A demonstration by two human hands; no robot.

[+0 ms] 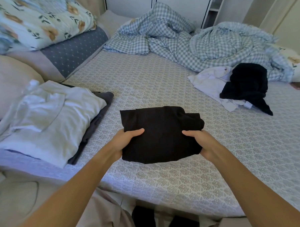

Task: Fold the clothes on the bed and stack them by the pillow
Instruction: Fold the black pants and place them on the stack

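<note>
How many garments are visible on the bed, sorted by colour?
Black: 2, the folded black garment held by the left hand and right hand, and the unfolded black garment.
White: 2, the folded white shirt and crumpled white garment.
Dark grey: 1, the grey garment under the shirt.
Total: 5

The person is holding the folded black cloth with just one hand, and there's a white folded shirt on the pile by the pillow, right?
Not quite. Both hands grip the folded black cloth: the left hand holds its left edge and the right hand its right edge, as the head view shows. The rest is right: a white folded shirt lies on top of the pile beside the beige pillow.
</note>
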